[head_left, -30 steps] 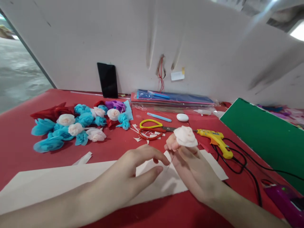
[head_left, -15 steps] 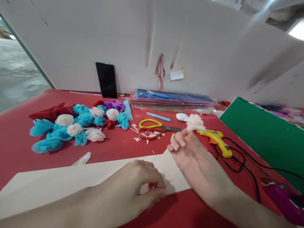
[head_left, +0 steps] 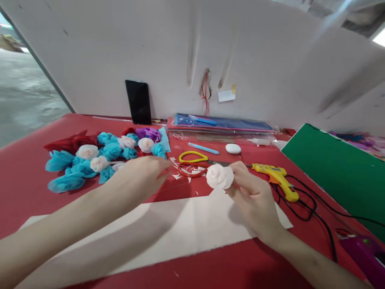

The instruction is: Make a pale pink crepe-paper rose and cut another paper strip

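A pale pink crepe-paper rose [head_left: 219, 176] faces me, pinched between the fingertips of my right hand [head_left: 255, 200]. My left hand [head_left: 146, 176] hovers left of the scissors, above the table; its fingers are smeared by motion and point to the right, so whether they hold anything is unclear. Scissors [head_left: 194, 164] with one yellow and one red handle lie behind the rose, among white paper scraps. Beneath both hands stretches a long creamy white paper sheet [head_left: 186, 228]. Blue, white, red and purple paper flowers [head_left: 111, 151] are heaped at the left, partly hidden by my left hand.
A yellow glue gun [head_left: 275, 174] with a black cord lies at the right, before a green board [head_left: 333, 172]. At the back are a white oval object [head_left: 233, 149], a light blue pen [head_left: 203, 148], wrapped paper packs [head_left: 240, 124] and a leaning black phone [head_left: 138, 102].
My left hand has moved from the sheet up and left toward the flower heap. My right hand has turned and brought the rose left and down, its front now toward me.
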`<state>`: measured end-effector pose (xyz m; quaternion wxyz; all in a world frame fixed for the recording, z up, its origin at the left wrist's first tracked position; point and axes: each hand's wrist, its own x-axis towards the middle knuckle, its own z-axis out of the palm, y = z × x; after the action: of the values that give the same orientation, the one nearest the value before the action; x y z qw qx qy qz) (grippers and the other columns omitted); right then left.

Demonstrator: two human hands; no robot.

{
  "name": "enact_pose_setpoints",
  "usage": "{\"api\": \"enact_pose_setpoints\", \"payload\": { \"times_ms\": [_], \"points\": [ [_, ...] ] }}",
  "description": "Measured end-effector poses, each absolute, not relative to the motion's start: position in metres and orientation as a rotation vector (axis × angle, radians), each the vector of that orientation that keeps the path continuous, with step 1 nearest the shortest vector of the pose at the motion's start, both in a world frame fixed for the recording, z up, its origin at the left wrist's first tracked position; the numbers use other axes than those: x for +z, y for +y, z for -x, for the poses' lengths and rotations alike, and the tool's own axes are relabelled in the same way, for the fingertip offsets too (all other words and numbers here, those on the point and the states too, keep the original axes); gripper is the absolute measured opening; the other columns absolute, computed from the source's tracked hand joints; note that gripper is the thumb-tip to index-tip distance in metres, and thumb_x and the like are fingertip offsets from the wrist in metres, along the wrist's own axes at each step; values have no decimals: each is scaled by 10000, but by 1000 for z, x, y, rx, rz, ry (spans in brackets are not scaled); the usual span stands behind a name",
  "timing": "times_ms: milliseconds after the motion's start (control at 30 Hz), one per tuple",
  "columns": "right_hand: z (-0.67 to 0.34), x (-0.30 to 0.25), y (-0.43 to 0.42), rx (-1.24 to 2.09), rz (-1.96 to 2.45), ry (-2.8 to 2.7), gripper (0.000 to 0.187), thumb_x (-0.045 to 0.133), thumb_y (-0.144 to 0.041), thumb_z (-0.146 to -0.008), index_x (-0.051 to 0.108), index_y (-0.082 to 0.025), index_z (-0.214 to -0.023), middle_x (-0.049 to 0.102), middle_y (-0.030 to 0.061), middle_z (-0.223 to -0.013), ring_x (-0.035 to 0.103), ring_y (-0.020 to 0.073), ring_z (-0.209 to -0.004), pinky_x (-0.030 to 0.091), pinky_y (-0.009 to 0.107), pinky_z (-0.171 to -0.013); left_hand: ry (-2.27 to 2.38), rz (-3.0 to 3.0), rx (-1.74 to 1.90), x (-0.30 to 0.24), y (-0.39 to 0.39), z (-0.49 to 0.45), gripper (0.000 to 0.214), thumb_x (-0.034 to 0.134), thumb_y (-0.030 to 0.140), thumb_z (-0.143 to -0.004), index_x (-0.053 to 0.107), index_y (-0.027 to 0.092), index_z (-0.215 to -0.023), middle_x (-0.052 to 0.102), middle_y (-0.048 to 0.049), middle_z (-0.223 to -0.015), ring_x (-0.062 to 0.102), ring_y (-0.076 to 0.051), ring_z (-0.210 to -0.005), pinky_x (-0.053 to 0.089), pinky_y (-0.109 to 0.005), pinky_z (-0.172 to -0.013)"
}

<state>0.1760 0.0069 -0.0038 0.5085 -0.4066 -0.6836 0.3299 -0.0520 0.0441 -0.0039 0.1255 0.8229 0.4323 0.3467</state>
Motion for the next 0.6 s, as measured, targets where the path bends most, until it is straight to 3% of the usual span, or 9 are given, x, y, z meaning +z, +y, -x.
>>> {"api": "enact_pose_setpoints", "payload": {
  "times_ms": [100,200,400,600],
  "points": [
    [-172,0,3,575,916,-1797,191,625,-108,-808,682,-226,-669,591,-15,-628,468,148,-665,405,274,-614,1127,-2512,1120,13,33,42,126,563,140,-847,684,174,-842,721,4,-795,646,-118,-733,489,-191,-685],
    [-169,1,0,441,873,-1895,206,580,-62,-826,676,-196,-702,617,-10,-620,481,136,-641,413,258,-572,937,-2615,1374,22,15,35,101,580,115,-868,659,165,-830,712,-2,-780,644,-82,-705,511,-152,-668],
    [-166,3,-9,404,891,-1926,201,578,-75,-843,671,-182,-701,621,-19,-594,508,119,-610,437,246,-568,946,-2518,1482,10,-5,34,141,608,337,-870,696,242,-924,720,-36,-911,666,-182,-838,579,-317,-729],
    [-165,7,-16,441,902,-1907,191,573,-80,-846,647,-159,-689,615,-10,-605,520,109,-622,442,222,-567,949,-2538,1490,3,-6,31,222,589,421,-871,689,253,-975,710,-46,-937,651,-196,-881,577,-350,-761]
  ]
}}
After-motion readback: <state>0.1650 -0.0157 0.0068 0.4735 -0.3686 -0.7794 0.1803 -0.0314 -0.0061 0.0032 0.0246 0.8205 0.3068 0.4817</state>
